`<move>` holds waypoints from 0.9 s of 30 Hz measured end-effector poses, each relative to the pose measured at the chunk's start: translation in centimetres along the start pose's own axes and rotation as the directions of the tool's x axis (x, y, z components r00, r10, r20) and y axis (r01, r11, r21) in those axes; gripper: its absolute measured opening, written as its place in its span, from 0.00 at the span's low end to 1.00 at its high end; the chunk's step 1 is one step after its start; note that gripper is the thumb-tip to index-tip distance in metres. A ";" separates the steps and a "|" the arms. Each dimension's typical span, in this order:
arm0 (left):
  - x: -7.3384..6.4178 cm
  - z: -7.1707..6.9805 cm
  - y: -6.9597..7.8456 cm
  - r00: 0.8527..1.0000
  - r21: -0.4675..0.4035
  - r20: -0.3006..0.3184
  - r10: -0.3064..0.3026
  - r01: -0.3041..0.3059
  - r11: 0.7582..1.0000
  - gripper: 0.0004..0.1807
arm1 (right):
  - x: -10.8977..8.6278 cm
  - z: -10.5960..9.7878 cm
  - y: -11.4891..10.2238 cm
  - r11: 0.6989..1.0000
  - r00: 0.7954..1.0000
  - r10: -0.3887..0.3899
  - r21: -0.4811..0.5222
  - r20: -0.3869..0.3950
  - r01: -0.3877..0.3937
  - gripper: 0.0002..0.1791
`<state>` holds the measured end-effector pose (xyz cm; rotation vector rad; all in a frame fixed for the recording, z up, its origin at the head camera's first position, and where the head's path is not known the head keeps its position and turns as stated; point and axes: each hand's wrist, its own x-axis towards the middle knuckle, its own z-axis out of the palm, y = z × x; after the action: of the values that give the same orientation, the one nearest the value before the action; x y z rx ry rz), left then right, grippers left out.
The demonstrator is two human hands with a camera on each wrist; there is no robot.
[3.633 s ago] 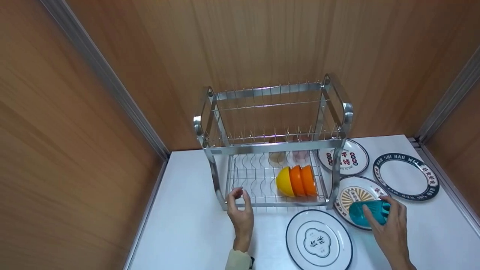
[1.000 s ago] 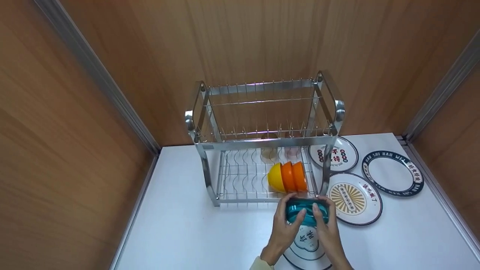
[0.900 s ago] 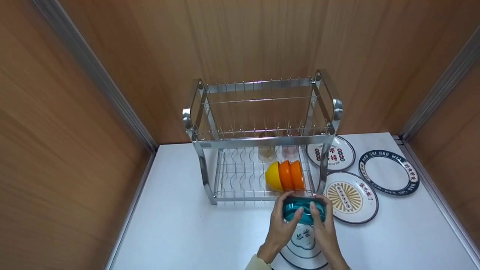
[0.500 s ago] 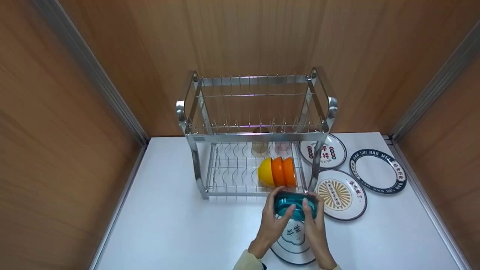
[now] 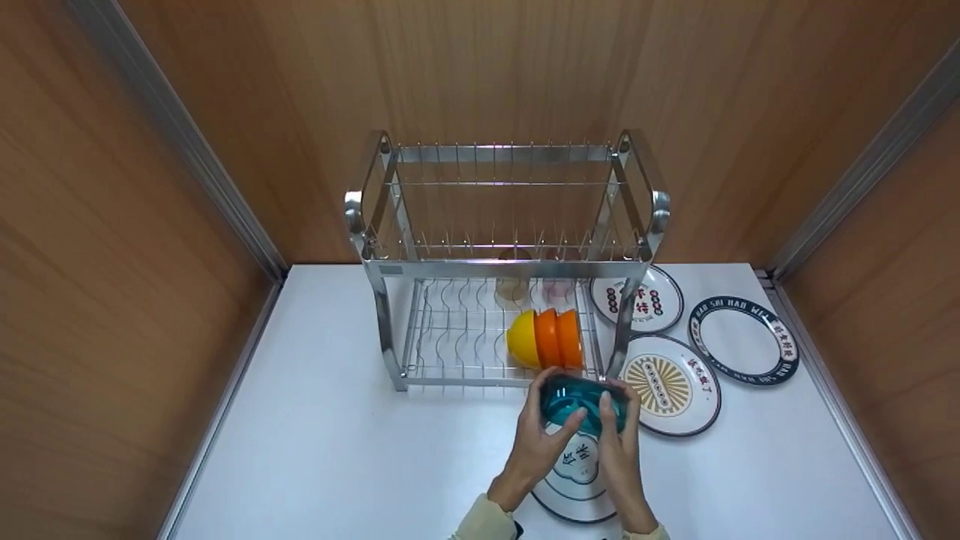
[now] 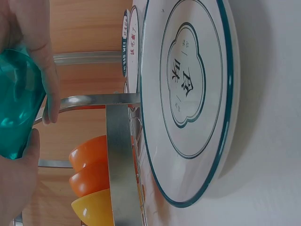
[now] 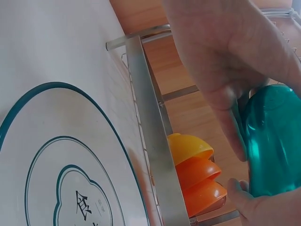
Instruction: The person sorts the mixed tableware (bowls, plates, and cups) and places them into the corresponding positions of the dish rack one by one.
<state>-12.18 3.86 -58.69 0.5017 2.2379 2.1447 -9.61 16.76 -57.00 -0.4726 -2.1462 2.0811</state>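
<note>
Both hands hold a translucent teal cup (image 5: pixel 562 394) over the near plate, in front of the dish rack. My left hand (image 5: pixel 529 454) grips its left side, and my right hand (image 5: pixel 621 457) grips its right side. Both thumbs lie on the side facing me. In the left wrist view the cup (image 6: pixel 16 106) sits between the two hands, clear of the plate. The right wrist view shows the cup (image 7: pixel 273 141) with fingers curled round its edge. Below is a white plate (image 5: pixel 574 506) with a dark rim, partly hidden by the hands.
A two-tier metal dish rack (image 5: pixel 506 269) stands behind the hands. On its lower tier a yellow bowl (image 5: pixel 522 340) and two orange bowls (image 5: pixel 570 340) lie nested sideways, near two pale cups (image 5: pixel 513 289). Several printed plates (image 5: pixel 705 401) lie to the right.
Earlier the right hand alone held the cup over the right-hand plate while the left hand was empty. Now both hold it over the near plate. Lately the cup has tilted slightly; the head view has shifted.
</note>
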 end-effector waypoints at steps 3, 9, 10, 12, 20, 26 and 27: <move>0.0 -0.2 0.0 1.000 -0.001 0.006 -0.020 0.020 1.000 0.36 | 0.0 0.2 0.0 1.000 1.000 0.006 0.007 0.000 -0.006 0.33; 0.1 -0.2 0.2 0.999 -0.039 0.008 -0.040 0.041 0.998 0.37 | -0.2 0.4 -0.1 0.998 0.999 0.053 -0.032 0.005 -0.053 0.35; 0.1 -0.2 0.3 0.999 -0.049 0.007 -0.041 0.041 0.998 0.37 | -0.2 0.4 -0.1 0.997 0.998 0.061 -0.038 0.007 -0.061 0.35; 0.2 -0.1 0.4 0.999 -0.065 0.006 -0.041 0.042 0.997 0.37 | -0.2 0.5 -0.2 0.997 0.997 0.074 -0.026 0.011 -0.074 0.35; 0.4 0.1 1.2 0.999 -0.086 -0.049 -0.019 0.014 0.996 0.38 | -0.5 0.9 -0.2 0.992 0.990 0.118 0.042 0.076 -0.122 0.38; 0.8 -0.2 2.0 0.995 -0.037 -0.096 0.026 -0.030 0.999 0.39 | -0.3 1.2 0.0 0.986 0.976 0.169 -0.025 0.141 -0.167 0.44; 0.9 -0.3 2.1 0.995 -0.024 -0.099 0.034 -0.037 0.999 0.40 | -0.3 1.2 0.0 0.985 0.972 0.173 -0.033 0.156 -0.170 0.45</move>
<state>-12.57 3.81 -56.41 0.4479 2.2633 2.2611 -9.66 15.47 -57.00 -0.5292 -2.2900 2.2620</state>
